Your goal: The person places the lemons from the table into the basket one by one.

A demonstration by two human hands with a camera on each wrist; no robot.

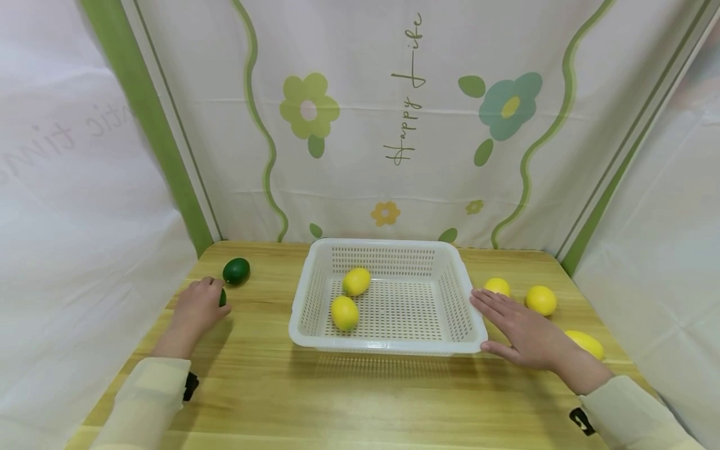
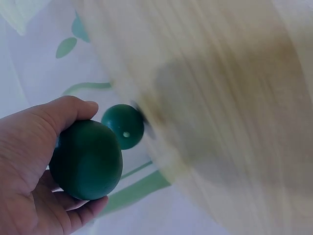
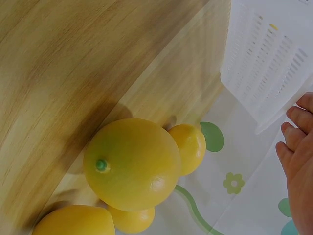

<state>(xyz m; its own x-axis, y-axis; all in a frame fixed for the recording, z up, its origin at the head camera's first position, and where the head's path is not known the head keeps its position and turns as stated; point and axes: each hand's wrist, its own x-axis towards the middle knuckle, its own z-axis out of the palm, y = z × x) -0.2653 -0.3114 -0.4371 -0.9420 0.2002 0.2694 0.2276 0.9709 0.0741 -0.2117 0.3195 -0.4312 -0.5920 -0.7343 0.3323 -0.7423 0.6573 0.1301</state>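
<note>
My left hand (image 1: pixel 197 307) grips a smooth, dark green round fruit (image 2: pixel 85 159), with fingers and thumb curled round it near the table's left side. Just beyond it lies a second dark green fruit (image 1: pixel 236 271), whose pale stem nub shows in the left wrist view. The flat right hand (image 1: pixel 520 330) rests its straight fingers on the right rim of a white perforated plastic basket (image 1: pixel 388 346). Inside the basket, toward its left, are two yellow lemons (image 1: pixel 357 282). The right palm holds nothing.
Several more yellow lemons lie right of the basket, among them a rounder one (image 1: pixel 540 300), one by the fingers (image 1: pixel 497 287) and a longer one (image 1: pixel 586 345) partly behind the right wrist. Printed fabric curtains (image 1: pixel 360 125) enclose the wooden table (image 1: pixel 360 406) at the back and sides.
</note>
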